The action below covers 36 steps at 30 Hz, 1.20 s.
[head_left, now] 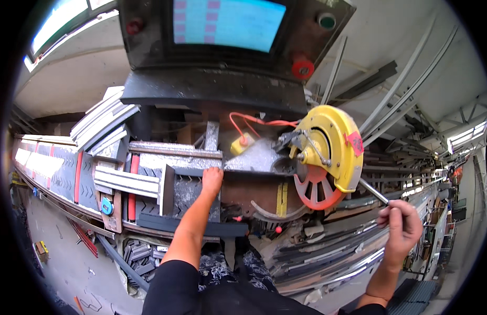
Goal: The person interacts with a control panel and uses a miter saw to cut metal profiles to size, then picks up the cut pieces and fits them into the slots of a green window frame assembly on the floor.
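My left hand (pixel 212 180) is closed over a long dark grey metal profile (pixel 254 178), which lies against the fence of a cut-off saw's bed. To the right stands the yellow-guarded saw (pixel 332 142), with an orange-red slotted lower guard (pixel 318 189) beside the profile's right end. A bare metal rod, the saw's handle (pixel 373 191), sticks out from the saw toward me. My right hand (pixel 401 226) pinches the end of this handle between thumb and fingers. The saw blade's edge is hidden by the guards.
A control panel with a lit screen (pixel 228 23) and a red button (pixel 302 67) overhangs the bench. Cut profiles are stacked on the left (pixel 104 123). Another dark profile (pixel 191 224) lies along the near edge. Long bars (pixel 327 262) fill racks on the right; offcuts (pixel 141 257) lie below.
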Tool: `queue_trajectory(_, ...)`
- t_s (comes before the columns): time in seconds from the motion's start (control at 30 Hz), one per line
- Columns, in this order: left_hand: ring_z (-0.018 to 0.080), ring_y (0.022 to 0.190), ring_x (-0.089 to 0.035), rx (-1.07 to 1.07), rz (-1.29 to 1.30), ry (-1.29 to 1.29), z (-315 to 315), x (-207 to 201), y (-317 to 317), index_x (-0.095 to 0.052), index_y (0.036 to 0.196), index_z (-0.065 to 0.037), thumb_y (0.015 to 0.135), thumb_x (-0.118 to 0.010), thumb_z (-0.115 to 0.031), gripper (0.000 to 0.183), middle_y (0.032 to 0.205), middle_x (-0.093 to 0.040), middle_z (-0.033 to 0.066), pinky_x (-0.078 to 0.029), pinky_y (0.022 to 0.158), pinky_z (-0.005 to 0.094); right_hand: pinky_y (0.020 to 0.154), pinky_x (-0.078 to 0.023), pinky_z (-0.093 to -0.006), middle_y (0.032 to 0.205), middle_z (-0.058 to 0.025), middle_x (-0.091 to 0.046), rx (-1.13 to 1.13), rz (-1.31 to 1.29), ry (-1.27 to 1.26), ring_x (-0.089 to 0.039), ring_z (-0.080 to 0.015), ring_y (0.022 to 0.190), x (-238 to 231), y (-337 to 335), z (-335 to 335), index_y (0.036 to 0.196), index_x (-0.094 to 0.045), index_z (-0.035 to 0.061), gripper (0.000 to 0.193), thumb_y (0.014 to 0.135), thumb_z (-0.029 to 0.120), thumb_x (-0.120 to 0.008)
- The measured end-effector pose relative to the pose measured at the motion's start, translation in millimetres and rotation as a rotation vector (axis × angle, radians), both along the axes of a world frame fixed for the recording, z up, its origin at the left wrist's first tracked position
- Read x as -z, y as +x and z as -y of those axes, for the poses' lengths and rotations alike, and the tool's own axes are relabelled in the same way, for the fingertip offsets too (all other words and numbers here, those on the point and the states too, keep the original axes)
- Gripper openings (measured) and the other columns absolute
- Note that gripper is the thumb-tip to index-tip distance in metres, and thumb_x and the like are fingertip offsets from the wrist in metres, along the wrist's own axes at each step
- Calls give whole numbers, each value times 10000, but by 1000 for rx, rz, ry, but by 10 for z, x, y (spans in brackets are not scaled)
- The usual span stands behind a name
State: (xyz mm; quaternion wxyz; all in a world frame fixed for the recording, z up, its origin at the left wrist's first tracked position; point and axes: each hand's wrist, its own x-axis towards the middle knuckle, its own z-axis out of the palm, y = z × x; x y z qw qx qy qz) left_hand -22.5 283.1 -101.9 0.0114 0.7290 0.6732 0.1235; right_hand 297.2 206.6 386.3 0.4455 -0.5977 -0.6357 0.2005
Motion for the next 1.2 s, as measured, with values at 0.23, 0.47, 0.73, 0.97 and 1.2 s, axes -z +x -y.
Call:
queue_trajectory(0.23, 212, 900, -599, -46, 32, -74, -67, 81, 66, -666, 793, -144, 807, -553, -167, 117, 847, -628, 31, -443, 765, 392, 620, -502, -299, 778, -113, -654, -291, 373, 518, -630, -208, 655, 88, -1020, -864, 918, -672, -17, 122, 796, -15, -670)
queue_trajectory(0.47, 220, 974, -585, -36, 40, -196, -81, -24, 59, -674, 896, -150, 723, -726, -251, 207, 925, -624, 41, -445, 796, 399, 542, -458, -358, 693, -54, -537, -307, 739, 785, -551, -234, 629, 698, -1960, -1936, 1352, -478, 98, 622, 778, 190, -700)
queue_trajectory(0.73, 219, 955, -589, -33, 58, -170, -58, -32, 37, -667, 868, -146, 738, -689, -223, 153, 910, -622, 39, -442, 785, 400, 504, -444, -355, 638, -48, -535, -187, 713, 809, -535, -232, 542, 788, -2026, -2068, 1366, -462, 78, 622, 804, 227, -682)
queue_trajectory(0.97, 221, 941, -593, -45, 57, -117, -34, 72, -9, -657, 842, -141, 765, -646, -193, 93, 909, -623, 43, -436, 781, 407, 485, -433, -312, 585, -17, -501, -416, 676, 1037, -518, -183, 513, 637, -2261, -2057, 1215, -607, 49, 466, 773, 178, -684)
queue_trajectory(1.2, 209, 937, -592, -31, 51, -128, -8, -27, 63, -653, 858, -148, 791, -591, -189, 100, 906, -619, 36, -429, 777, 394, 463, -420, -299, 567, -6, -493, -405, 552, 1094, -513, -164, 503, 649, -2619, -2215, 1172, -629, 45, 457, 723, 115, -676)
